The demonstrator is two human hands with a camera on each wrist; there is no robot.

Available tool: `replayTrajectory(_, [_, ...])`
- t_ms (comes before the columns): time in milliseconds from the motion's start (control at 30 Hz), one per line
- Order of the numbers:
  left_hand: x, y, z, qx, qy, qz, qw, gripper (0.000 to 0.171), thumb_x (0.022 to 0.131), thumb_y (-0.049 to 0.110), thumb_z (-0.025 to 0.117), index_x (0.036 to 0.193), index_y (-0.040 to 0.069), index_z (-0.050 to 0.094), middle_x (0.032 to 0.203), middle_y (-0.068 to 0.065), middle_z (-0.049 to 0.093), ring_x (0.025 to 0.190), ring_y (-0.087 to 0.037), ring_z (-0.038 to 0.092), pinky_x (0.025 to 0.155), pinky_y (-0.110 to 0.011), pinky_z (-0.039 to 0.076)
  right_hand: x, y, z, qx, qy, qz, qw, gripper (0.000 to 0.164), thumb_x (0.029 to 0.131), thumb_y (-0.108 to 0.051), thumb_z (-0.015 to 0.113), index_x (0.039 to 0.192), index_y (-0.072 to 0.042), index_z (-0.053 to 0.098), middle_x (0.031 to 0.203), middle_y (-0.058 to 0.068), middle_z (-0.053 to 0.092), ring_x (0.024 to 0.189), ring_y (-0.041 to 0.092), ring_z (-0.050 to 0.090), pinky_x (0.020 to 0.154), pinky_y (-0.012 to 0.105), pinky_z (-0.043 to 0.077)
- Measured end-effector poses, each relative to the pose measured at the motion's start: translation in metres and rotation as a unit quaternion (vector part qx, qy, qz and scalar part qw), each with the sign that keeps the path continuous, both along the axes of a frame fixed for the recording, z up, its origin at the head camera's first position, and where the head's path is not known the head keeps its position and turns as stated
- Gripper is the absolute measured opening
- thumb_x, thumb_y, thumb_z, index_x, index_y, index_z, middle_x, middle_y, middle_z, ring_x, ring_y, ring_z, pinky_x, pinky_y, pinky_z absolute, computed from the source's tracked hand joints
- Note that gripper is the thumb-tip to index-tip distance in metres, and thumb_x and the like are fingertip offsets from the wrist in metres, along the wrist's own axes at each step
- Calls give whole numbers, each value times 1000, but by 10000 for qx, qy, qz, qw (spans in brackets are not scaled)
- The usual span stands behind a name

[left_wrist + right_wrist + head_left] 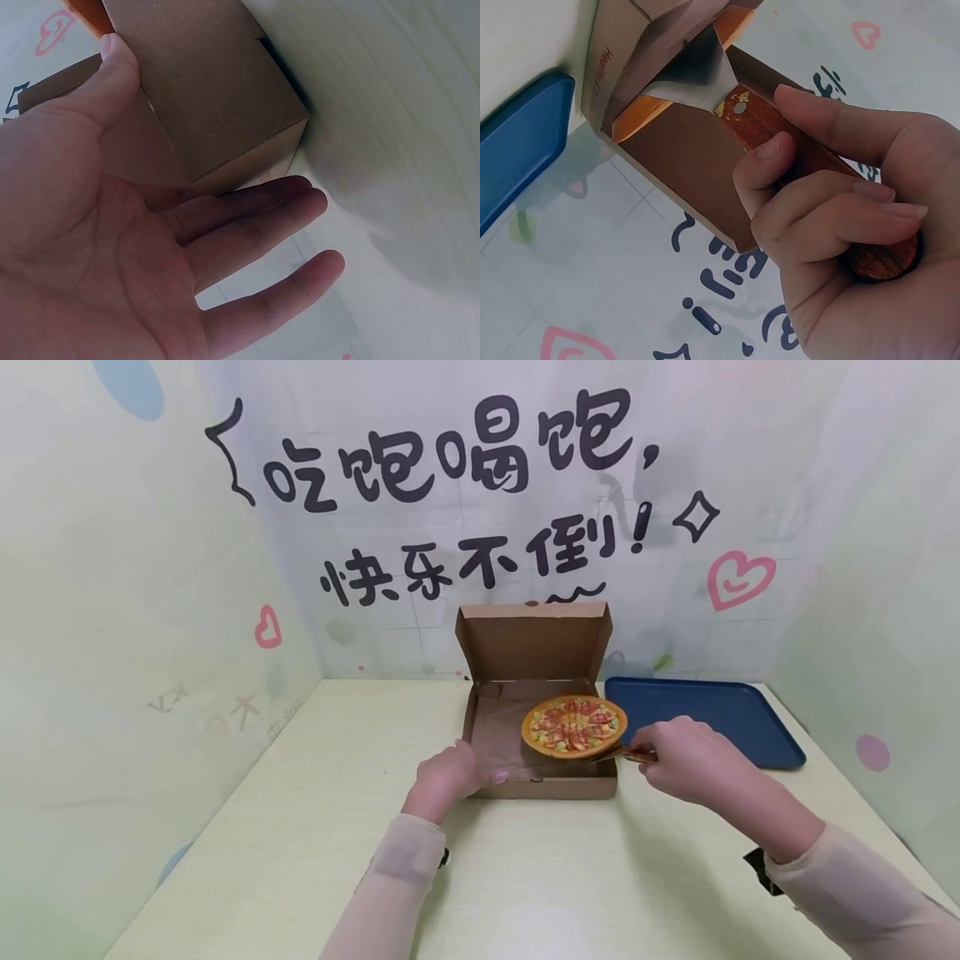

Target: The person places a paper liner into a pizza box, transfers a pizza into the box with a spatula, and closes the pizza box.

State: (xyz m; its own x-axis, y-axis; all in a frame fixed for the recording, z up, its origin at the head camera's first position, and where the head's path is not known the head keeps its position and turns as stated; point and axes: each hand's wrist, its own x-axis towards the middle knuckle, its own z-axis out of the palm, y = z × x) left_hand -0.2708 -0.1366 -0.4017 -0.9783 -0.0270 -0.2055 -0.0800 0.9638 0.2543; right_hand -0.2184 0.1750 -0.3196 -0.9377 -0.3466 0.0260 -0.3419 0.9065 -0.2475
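In the head view a round pizza (574,727) sits over the right half of an open cardboard pizza box (498,789), slightly tilted. My right hand (686,760) grips the wooden handle (780,135) of a spatula, all fingers curled round it. The spatula's metal blade (697,71) reaches under the pizza, whose orange rim (641,120) shows beside it. At the box's front left corner is my left hand (450,774). Its thumb (116,79) lies over the rim of the box, while the other fingers (255,232) stretch out straight along the outside.
A blue tray (705,718) lies on the table right of the box, behind my right hand. The box's raised lid (532,647) stands close to the back wall, which carries large black lettering. Fabric-like walls enclose the pale table (300,860) left and right.
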Motion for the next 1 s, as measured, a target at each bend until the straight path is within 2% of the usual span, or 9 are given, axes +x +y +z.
replayTrajectory(167, [-1,0,0,-12,9,-7,10000,107,94,69,69,160,-9,37,148,-23,64,131,-41,66,108,-61,52,-7,-4,-2,26,-62,69,10000,23,90,-7,73,112,-5,80,95,7,77,71,17,59,54,30,46])
replayTrajectory(533, [2,1,3,43,48,-53,10000,104,94,68,70,158,-9,40,151,-24,61,133,-42,64,109,-62,51,-21,-22,-6,-59,-84,74,9999,28,89,-2,67,114,-4,80,95,8,77,64,18,54,51,27,37])
replayTrajectory(667, [2,0,4,8,40,-79,10000,106,93,69,69,159,-8,37,152,-24,60,136,-42,63,110,-62,51,-26,-29,-6,-70,-92,101,9999,30,87,0,65,112,-5,81,88,6,74,62,18,53,51,27,35])
replayTrajectory(767, [2,-1,5,-5,22,-89,10000,107,93,70,69,160,-8,37,150,-24,61,135,-43,63,110,-62,52,-29,-34,-6,-50,-125,118,9998,35,86,0,65,116,-5,81,83,6,71,62,18,52,50,27,34])
replayTrajectory(900, [2,0,4,57,3,-71,10000,106,93,70,69,158,-8,39,152,-24,60,134,-43,64,110,-63,51,-34,-41,-5,-63,-273,107,9996,40,86,-1,67,124,-5,79,85,6,71,66,19,53,51,27,35])
replayTrajectory(1000, [1,0,3,95,-29,-41,9999,105,93,69,69,158,-8,39,153,-24,59,135,-42,63,110,-63,50,-36,-45,-6,-53,-324,119,9994,35,85,-3,70,119,-6,79,83,6,69,69,20,54,53,28,36])
